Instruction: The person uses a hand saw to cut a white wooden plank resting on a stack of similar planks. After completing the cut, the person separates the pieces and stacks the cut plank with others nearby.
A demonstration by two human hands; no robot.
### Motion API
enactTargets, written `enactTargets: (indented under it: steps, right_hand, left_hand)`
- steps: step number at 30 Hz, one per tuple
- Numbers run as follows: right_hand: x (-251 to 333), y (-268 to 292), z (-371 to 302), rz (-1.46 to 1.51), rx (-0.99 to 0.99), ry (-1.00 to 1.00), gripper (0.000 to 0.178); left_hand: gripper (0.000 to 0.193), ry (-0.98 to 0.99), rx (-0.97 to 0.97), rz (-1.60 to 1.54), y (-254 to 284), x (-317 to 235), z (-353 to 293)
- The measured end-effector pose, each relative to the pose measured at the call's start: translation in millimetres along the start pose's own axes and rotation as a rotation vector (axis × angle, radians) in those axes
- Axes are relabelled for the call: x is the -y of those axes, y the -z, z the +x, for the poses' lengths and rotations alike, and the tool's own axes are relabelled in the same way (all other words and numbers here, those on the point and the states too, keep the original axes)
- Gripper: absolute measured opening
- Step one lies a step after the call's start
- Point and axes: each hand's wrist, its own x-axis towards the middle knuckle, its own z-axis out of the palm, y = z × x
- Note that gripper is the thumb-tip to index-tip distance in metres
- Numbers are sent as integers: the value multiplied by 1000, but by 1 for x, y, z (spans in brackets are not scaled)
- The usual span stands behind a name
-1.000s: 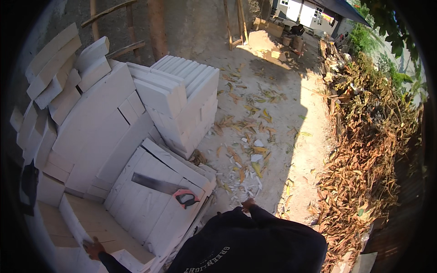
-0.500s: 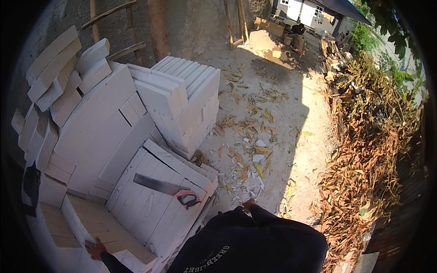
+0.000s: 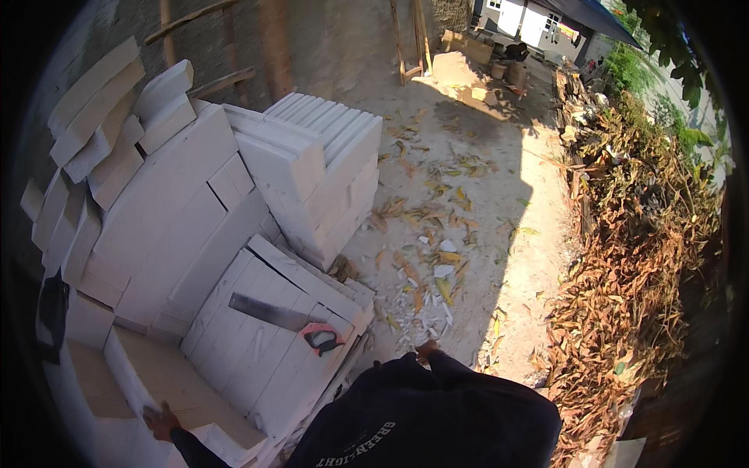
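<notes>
At the lower left, my left hand (image 3: pixel 161 422) rests on the edge of a white lightweight block (image 3: pixel 127 376), its fingers apart. My right hand (image 3: pixel 427 352) hangs by the dark sleeve near my body, over the ground with white chips; its fingers are too small and partly hidden to read. Between the two hands, a handsaw with a red and black handle (image 3: pixel 321 338) and a grey blade (image 3: pixel 269 312) lies flat on a low stack of white blocks (image 3: pixel 238 355).
A taller block stack (image 3: pixel 324 179) stands beyond the saw, with tilted blocks (image 3: pixel 97 101) piled at the far left. White chips (image 3: pixel 425 316) and leaves litter the ground. Dry leaves (image 3: pixel 624 312) heap along the right. Wooden poles (image 3: pixel 277 51) lean at the back.
The whole view has shifted very slightly. Both hands stay in nearly the same places, and the saw lies where it was.
</notes>
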Motion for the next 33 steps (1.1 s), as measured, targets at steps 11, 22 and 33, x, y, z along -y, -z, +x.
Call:
enactTargets:
  steps: [11, 22, 33]
  right_hand:
    - [13, 13, -49, -1190, -177, 468, 29]
    - [140, -13, -82, -2056, -165, 1105, 26]
    - [253, -196, -93, -494, 110, 1117, 29]
  left_hand:
    - [84, -22, -43, -230, 38, -2, -15]
    - [82, 11, -34, -283, 39, -7, -27]
    - [83, -22, 9, -365, 40, 3, -24]
